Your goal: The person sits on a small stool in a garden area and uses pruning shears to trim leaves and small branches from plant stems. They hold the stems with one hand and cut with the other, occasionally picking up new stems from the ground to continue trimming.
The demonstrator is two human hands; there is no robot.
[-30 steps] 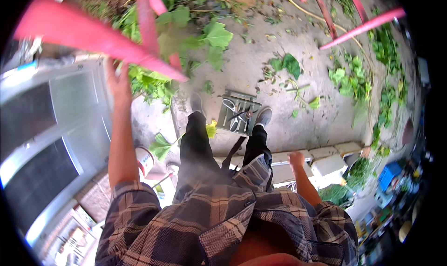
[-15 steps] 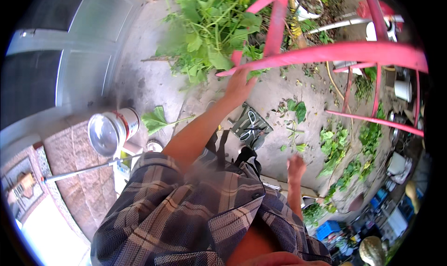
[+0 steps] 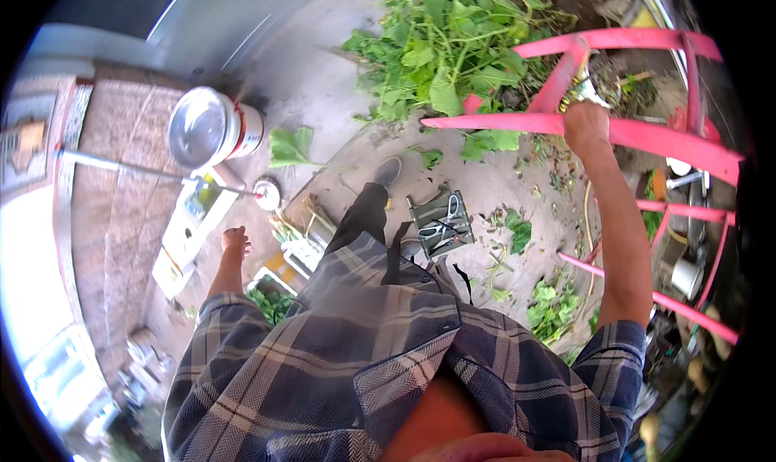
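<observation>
My right hand [image 3: 588,129] is closed around the upper rail of a pink ladder-like frame [image 3: 501,122] at the right, with that arm stretched forward. On the left, my left hand [image 3: 235,242] hangs free beside my body, its fingers loosely bent and nothing visible in them. A heap of cut green leafy vines [image 3: 444,50] lies on the concrete just beyond the frame's near end. By my feet is a green folding stool [image 3: 440,223], with white-handled scissors [image 3: 440,229] lying on it.
A white bucket [image 3: 202,129] stands at the left, near a long pole [image 3: 137,167]. One loose leaf [image 3: 291,147] lies beside the bucket. More leafy cuttings [image 3: 552,307] are scattered on the floor at right. Pots and yellowish gourds crowd the right edge.
My left hand has let go of the pink frame and dropped to my left side. My right hand, empty before, has reached forward and taken hold of the rail. The view has turned.
</observation>
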